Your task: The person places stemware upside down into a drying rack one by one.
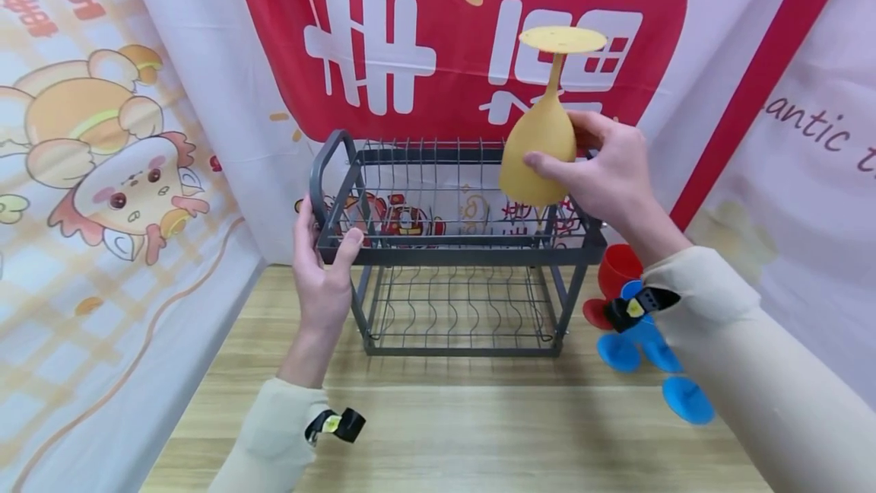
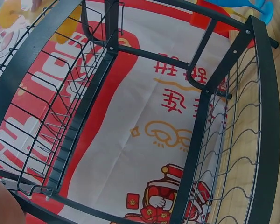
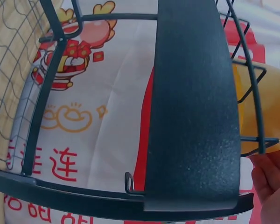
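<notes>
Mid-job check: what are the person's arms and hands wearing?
The left sleeve and right sleeve are pale cream, each with a black strap bearing a yellow mark. The left hand and right hand wear no gloves.

Bright, diffuse light filled the head view, and the upturned foot (image 1: 563,39) of the yellow goblet (image 1: 544,124) looked paler than its bowl (image 1: 534,162). Faint, soft-edged shadows lay on the wooden table (image 1: 438,436) around the rack (image 1: 465,256), with a pale sheen in front of it. Both wrist views were dimmer and softer, with bars (image 2: 269,116) bowed by distortion; the right one showed speckled gloss on the nearest bar (image 3: 196,107).
</notes>
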### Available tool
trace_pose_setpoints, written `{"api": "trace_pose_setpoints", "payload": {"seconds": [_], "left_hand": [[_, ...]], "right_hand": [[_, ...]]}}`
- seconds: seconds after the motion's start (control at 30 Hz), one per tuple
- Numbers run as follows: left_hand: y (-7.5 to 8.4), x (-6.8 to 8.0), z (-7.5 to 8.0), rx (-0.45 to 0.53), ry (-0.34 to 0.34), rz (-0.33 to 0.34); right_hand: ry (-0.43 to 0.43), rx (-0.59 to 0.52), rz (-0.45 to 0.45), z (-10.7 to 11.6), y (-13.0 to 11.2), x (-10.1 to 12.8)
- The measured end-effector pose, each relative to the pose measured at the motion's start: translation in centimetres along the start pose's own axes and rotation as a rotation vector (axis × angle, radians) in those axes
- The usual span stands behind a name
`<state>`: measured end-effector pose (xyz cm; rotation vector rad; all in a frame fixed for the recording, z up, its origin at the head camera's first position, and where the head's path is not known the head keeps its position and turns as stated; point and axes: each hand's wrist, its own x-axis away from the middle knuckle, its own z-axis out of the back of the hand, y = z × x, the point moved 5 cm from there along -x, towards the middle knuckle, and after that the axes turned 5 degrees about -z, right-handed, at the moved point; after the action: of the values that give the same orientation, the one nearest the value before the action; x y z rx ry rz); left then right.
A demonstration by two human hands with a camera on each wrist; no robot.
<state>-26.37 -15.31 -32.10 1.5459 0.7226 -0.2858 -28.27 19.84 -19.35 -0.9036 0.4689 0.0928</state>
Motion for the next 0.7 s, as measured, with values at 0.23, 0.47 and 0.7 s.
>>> {"api": "trace_pose_setpoints", "payload": {"seconds": [0.23,0.47,0.7], "left_hand": [[-0.1,0.1,-0.1,-0.004,0.005,-0.003],[0.0,0.1,-0.1,-0.008,0.008,-0.002],[0.0,0.2,-0.1,-0.005,0.015,0.005]], "right_hand": [[-0.078,0.034,-0.002,-1.0,0.8,-1.4],[-0.123,0.099,-0.021,-1.4,1.8,-1.9],[-0.138,0.171,-0.011,-1.9,2.1,-1.5]]}}
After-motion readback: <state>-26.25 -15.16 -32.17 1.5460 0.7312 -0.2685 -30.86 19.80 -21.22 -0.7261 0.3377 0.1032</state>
